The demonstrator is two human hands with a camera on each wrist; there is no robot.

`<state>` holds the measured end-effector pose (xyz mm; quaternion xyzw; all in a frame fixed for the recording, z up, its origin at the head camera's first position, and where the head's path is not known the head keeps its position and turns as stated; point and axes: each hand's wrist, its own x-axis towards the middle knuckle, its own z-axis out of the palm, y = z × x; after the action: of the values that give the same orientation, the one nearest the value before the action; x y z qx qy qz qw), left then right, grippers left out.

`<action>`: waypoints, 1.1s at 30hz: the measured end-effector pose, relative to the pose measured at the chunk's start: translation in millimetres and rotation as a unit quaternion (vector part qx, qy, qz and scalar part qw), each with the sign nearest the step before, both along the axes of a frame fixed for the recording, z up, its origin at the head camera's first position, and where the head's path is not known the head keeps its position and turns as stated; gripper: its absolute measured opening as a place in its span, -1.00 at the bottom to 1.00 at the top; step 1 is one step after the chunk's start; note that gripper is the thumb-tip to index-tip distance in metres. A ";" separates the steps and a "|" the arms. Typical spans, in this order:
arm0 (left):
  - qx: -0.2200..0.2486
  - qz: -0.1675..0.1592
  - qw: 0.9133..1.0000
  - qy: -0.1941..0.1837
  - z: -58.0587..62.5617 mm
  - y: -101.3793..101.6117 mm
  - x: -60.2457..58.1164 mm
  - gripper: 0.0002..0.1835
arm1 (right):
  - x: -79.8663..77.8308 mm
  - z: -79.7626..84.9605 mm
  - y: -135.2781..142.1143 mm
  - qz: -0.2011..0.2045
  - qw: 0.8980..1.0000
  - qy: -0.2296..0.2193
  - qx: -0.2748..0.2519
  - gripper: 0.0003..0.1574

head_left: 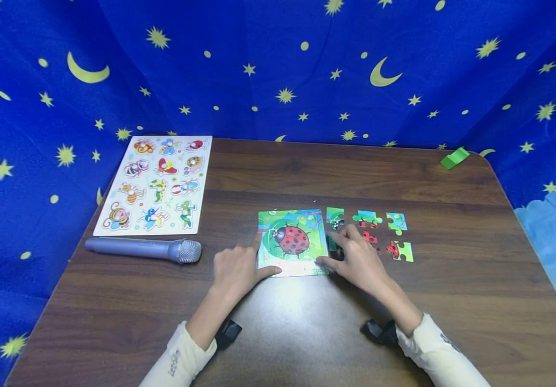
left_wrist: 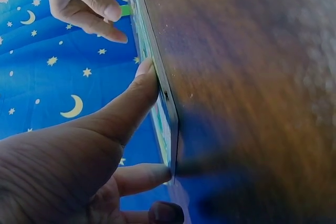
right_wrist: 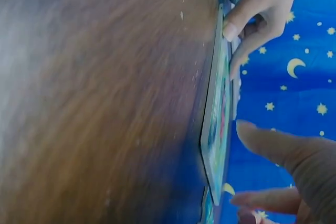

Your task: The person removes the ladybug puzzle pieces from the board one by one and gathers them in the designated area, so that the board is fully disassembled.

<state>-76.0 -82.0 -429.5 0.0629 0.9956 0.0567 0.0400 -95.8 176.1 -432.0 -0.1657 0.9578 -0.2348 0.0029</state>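
A square ladybug puzzle board (head_left: 291, 242) lies flat on the table between both hands. My left hand (head_left: 236, 269) rests at its near left corner, the thumb on the front edge and the index finger straight along the left side. At the board's right side is my right hand (head_left: 357, 260), its thumb pointing at the near right corner and its fingers over some puzzle pieces. In the right wrist view its thumb (right_wrist: 268, 142) and fingers stand apart with nothing between them. A corner puzzle piece (head_left: 335, 216) lies just beyond that hand, partly overlapped by it.
Loose puzzle pieces (head_left: 400, 251) lie to the right on the wooden table (head_left: 278, 344). A peg puzzle with insects (head_left: 159, 185) stands back left, with a grey-blue microphone (head_left: 137, 249) in front of it. A green object (head_left: 454, 158) sits at the far right corner; a starry blue curtain (head_left: 258, 70) hangs behind.
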 end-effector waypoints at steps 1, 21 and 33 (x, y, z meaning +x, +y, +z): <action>-0.002 -0.001 1.000 0.004 -0.5 0.0 0.0 0.09 | 0.4 0.0 -1.6 0.016 1.000 -0.004 0.001 -0.12; -0.009 -0.087 0.995 0.053 -1.6 25.5 18.2 -0.34 | -2.4 -1.9 -13.4 0.072 0.996 -0.056 0.022 -0.12; -0.007 -0.105 0.991 0.085 -5.3 26.7 17.2 -0.43 | -3.0 -5.4 -10.6 0.094 0.995 -0.029 0.012 -0.16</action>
<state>-58.7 -55.3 -434.7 0.1713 0.9837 0.0397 -0.0381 -98.8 165.5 -437.4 -0.2483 0.9402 -0.2266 0.0545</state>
